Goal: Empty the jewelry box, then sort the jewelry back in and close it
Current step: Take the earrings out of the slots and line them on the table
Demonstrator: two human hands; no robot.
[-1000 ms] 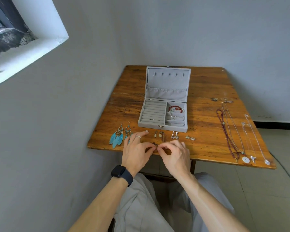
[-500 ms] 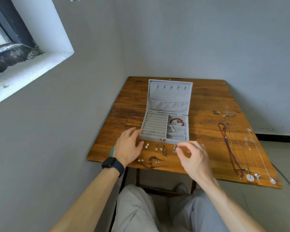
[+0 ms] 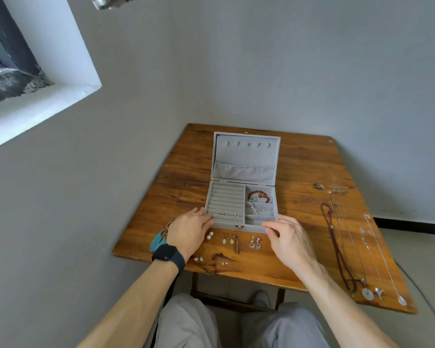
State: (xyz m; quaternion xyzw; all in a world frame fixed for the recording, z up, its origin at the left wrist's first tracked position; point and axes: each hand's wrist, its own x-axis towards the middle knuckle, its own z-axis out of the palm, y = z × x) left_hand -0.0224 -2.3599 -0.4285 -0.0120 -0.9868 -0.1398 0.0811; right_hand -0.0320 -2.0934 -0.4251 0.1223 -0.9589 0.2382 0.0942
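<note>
Stock as I read it, each item placed against the jewelry box (image 3: pixel 226 225), which sits open and upright-lidded mid-surface (image 3: pixel 308 159).

1. Teal feather earrings (image 3: pixel 157 241): left of the box's front corner, half hidden behind my left wrist. Featherlight and soft; I would lift them by the hooks.
2. Left hand (image 3: pixel 189 232): fingers nearly straight, laid against the box's front left corner, holding nothing.
3. Pearl studs (image 3: pixel 209 235), drop earrings (image 3: pixel 229 239), crystal earrings (image 3: pixel 255 243): in a row just in front of the box. Tiny, hard and likely to roll, so each pair needs a fingertip pinch.
4. Box itself: felt-covered, so I expect little slip. I judge it light and rigid, and best taken by both front corners with the lid left alone.
5. Rings (image 3: pixel 227 215): in the box's left ring rolls, not yet taken out.
6. Red bead bracelet (image 3: pixel 259 196) and silver chain (image 3: pixel 261 210): in the box's right compartments. The chain is limp and tangle-prone.
7. Right hand (image 3: pixel 289 239): fingers bent at the box's front right corner, tips touching the wall. I cannot tell whether it grips.
8. Necklaces (image 3: pixel 337 247): laid out straight, well right of the box. I would lift them at the clasp.
</note>
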